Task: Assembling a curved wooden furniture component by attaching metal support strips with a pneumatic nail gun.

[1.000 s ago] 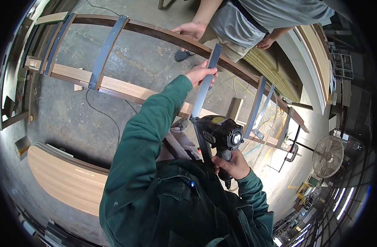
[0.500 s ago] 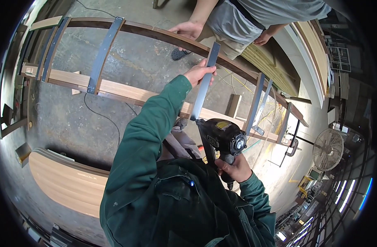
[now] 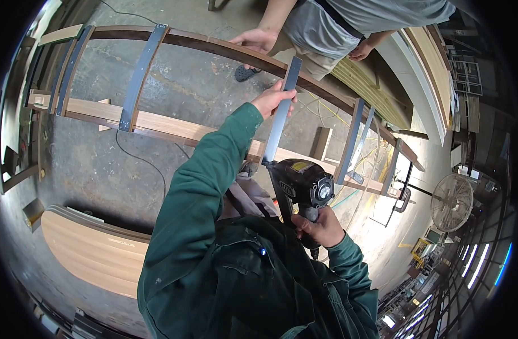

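The work is a long curved frame: a dark outer rail and a pale wooden inner rail, bridged by flat grey cross slats set at intervals, all lying above a concrete floor. A co-worker's hand rests on the outer rail at the far side.

My left hand grips the loose grey slat near its upper third, fingers wrapped round its edge. The slat spans from the outer rail down to the inner rail, where its lower end meets the nose of the nail gun. My right hand is clenched round the gun's handle; I cannot tell whether a finger is on the trigger.

To do this step well, in my judgement:
1. Keep the slat flat on both rails and in line with its neighbours before firing.
2. Seat the gun nose square on the slat end, over the middle of the inner rail, so that the fastener does not break out of the edge.
3. Keep my left hand well up the slat, apart from the nose.
4. Let the co-worker steady the outer rail.

Containers: none is identifiable. A curved laminated wood panel lies on the floor at my left, and a standing fan is at my right.
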